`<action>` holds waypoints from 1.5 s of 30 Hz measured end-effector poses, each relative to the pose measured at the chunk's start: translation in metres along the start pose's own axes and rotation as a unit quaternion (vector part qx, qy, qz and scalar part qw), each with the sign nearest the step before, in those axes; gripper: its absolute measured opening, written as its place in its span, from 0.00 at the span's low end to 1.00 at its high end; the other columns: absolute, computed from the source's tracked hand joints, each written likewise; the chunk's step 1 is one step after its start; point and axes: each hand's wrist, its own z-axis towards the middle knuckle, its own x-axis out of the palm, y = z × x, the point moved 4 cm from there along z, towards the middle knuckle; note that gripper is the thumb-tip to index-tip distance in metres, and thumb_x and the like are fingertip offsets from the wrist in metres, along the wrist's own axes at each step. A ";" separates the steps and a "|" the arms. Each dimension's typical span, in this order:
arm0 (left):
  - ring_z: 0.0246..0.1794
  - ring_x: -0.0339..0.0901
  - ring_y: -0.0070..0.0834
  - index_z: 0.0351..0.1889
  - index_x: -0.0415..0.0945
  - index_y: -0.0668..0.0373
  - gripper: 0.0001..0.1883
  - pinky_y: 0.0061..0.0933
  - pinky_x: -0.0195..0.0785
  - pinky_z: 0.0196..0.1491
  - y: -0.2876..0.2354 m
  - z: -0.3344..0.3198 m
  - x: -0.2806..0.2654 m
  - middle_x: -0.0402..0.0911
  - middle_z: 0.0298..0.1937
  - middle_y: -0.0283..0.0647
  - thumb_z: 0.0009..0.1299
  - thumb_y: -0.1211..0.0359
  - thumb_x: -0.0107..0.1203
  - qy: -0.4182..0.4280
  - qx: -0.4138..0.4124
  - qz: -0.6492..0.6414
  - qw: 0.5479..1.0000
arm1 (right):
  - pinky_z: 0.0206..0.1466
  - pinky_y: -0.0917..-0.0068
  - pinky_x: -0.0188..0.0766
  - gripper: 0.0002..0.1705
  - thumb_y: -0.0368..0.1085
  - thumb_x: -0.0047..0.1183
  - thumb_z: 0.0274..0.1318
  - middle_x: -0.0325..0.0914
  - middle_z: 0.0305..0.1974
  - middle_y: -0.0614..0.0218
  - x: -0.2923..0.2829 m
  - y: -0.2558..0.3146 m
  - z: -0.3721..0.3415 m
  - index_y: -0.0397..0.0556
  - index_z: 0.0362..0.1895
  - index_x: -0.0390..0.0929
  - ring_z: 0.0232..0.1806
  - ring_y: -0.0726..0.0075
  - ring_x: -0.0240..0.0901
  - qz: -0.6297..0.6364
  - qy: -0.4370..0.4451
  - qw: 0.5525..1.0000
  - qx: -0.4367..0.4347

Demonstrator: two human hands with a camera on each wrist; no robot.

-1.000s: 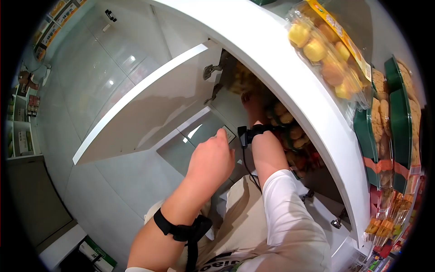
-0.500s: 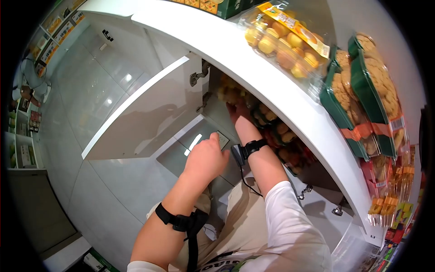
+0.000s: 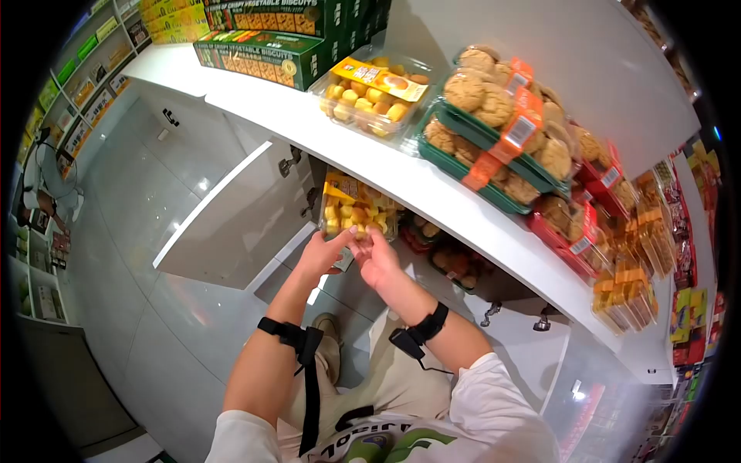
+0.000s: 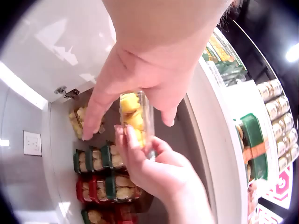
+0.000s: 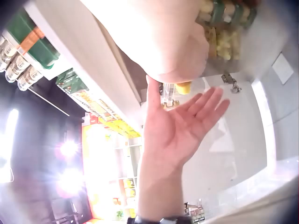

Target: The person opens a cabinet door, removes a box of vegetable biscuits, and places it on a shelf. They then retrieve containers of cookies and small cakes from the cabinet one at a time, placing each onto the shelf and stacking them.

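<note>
A clear pack of yellow pastries (image 3: 351, 214) with a yellow label is at the open cabinet's mouth, below the counter edge. My right hand (image 3: 380, 262) grips its near end; in the left wrist view the right hand's (image 4: 161, 170) fingers and thumb lie on either side of the pack (image 4: 135, 119). My left hand (image 3: 318, 253) is beside the pack's near left corner, its fingers extended. In the right wrist view the left hand (image 5: 175, 130) shows its palm with fingers spread; whether it touches the pack is unclear.
A white cabinet door (image 3: 239, 212) stands open at left. The counter (image 3: 270, 104) above holds a pastry pack (image 3: 370, 92), biscuit boxes (image 3: 258, 58) and green cookie trays (image 3: 494, 139). More cookie packs (image 4: 100, 158) and another yellow pack (image 4: 78, 123) sit inside the cabinet.
My right hand has come back out of the cabinet with the yellow pastry pack. The left hand has moved up and forward beside it. The head view has shifted, showing more of the counter.
</note>
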 end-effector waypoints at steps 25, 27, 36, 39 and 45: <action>0.47 0.82 0.30 0.54 0.73 0.67 0.23 0.32 0.75 0.53 -0.047 -0.141 -0.095 0.82 0.50 0.44 0.72 0.57 0.52 0.225 0.042 -0.110 0.967 | 0.54 0.65 0.78 0.37 0.48 0.54 0.64 0.70 0.61 0.68 -0.002 0.059 -0.200 0.55 0.71 0.53 0.58 0.72 0.73 -0.379 0.316 0.860 0.132; 0.46 0.82 0.30 0.54 0.73 0.67 0.23 0.31 0.75 0.52 -0.046 -0.139 -0.090 0.82 0.50 0.45 0.71 0.57 0.53 0.251 0.047 -0.123 0.959 | 0.53 0.68 0.78 0.33 0.42 0.55 0.63 0.73 0.58 0.67 -0.003 0.060 -0.198 0.52 0.69 0.57 0.55 0.73 0.75 -0.370 0.283 0.881 0.081; 0.53 0.78 0.28 0.64 0.65 0.63 0.27 0.30 0.73 0.55 -0.029 -0.115 -0.073 0.78 0.56 0.44 0.72 0.56 0.53 0.255 0.086 -0.147 0.952 | 0.53 0.70 0.78 0.32 0.34 0.56 0.60 0.74 0.57 0.65 -0.005 0.075 -0.205 0.46 0.66 0.59 0.54 0.72 0.75 -0.364 0.257 0.895 -0.006; 0.58 0.74 0.28 0.70 0.56 0.60 0.34 0.31 0.71 0.57 -0.030 -0.122 -0.075 0.75 0.59 0.44 0.71 0.58 0.56 0.244 0.142 -0.151 0.947 | 0.56 0.70 0.75 0.32 0.31 0.56 0.59 0.73 0.57 0.65 -0.006 0.082 -0.203 0.45 0.66 0.60 0.55 0.72 0.74 -0.348 0.250 0.902 -0.059; 0.61 0.71 0.33 0.77 0.42 0.57 0.48 0.35 0.69 0.59 -0.020 -0.139 -0.071 0.70 0.64 0.47 0.64 0.69 0.64 0.237 0.192 -0.118 0.945 | 0.60 0.70 0.70 0.32 0.29 0.56 0.57 0.73 0.57 0.66 -0.018 0.086 -0.196 0.45 0.66 0.61 0.56 0.72 0.72 -0.322 0.247 0.905 -0.130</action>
